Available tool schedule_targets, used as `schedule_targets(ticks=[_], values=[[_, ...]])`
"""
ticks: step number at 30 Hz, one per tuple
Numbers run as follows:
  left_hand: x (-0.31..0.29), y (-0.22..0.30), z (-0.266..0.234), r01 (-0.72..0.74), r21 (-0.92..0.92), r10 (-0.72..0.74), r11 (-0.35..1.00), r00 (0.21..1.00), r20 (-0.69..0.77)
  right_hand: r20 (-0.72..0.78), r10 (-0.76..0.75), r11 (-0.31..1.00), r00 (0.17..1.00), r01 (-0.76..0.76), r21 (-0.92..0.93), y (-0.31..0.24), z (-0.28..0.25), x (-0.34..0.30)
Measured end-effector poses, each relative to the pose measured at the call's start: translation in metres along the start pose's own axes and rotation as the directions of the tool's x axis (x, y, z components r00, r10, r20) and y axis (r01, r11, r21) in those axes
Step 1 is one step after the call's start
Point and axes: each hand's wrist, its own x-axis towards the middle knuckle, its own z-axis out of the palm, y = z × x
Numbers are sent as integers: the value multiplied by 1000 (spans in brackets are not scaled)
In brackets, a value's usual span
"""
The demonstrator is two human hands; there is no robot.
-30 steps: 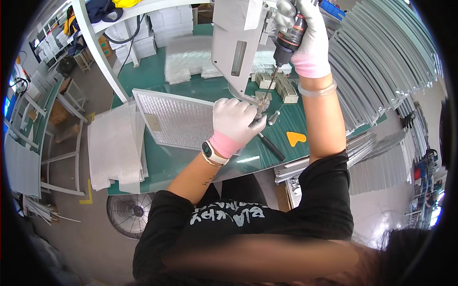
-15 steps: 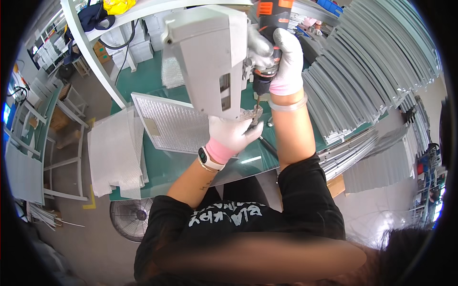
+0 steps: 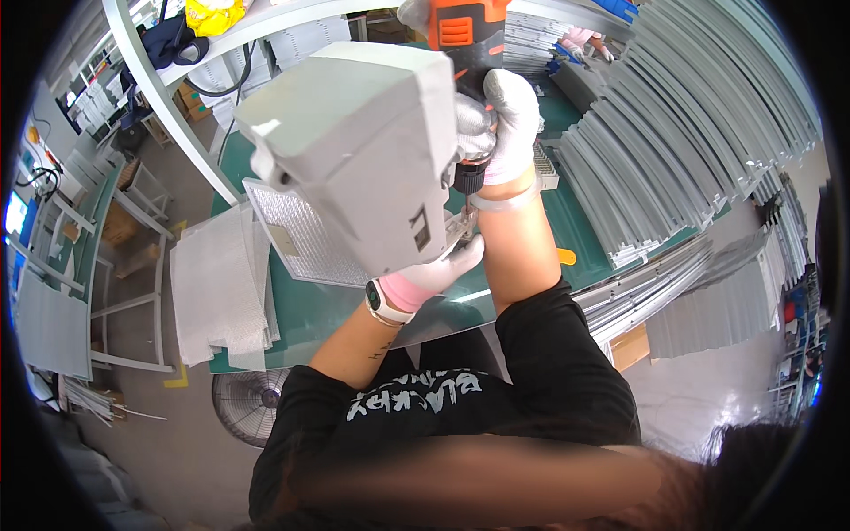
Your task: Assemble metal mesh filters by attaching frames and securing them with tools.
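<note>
A large, pale grey boxy housing (image 3: pixel 341 150) with rectangular cut-outs stands tilted in front of me. My left hand (image 3: pixel 440 273), in a white glove with a pink cuff, grips its lower end near a small metal bracket (image 3: pixel 460 226). In my right hand (image 3: pixel 515 124), also gloved, is an orange and black cordless drill (image 3: pixel 469 37). Its black chuck (image 3: pixel 469 177) points down, the bit at the bracket beside the housing. Whether the bit touches a screw I cannot tell. My left fingers are partly hidden behind the housing.
Behind the housing a framed, silvery textured panel (image 3: pixel 288 212) lies on the green table (image 3: pixel 584 217). White wrapping sheets (image 3: pixel 217 283) overhang the left edge. Stacked grey metal profiles (image 3: pixel 682 133) fill the right, near a yellow-handled tool (image 3: pixel 567 257). A floor fan (image 3: pixel 248 407) stands below.
The housing has tilted, showing more of its upper face, and its lower end has come nearer me. The drill and my right hand have shifted left. A yellow handle now shows beside my right forearm.
</note>
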Motion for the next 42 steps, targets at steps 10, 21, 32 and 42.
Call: schedule_targets(ticks=[10,21,32,42], values=[[-2,8,-3,-13,138,17,990,999,-34,-402,-194,972,895,120,-202,-10,15,-6],[-164,32,-163,-261,-92,243,961,637,731,295,-363,932,884,342,123,-38,-6,21],[-124,7,-131,-55,678,-123,733,970,211,-173,-144,988,974,131,-87,-29,29,-12],[-113,66,-81,111,423,-270,899,902,338,-427,-181,952,886,48,-304,9,53,-62]])
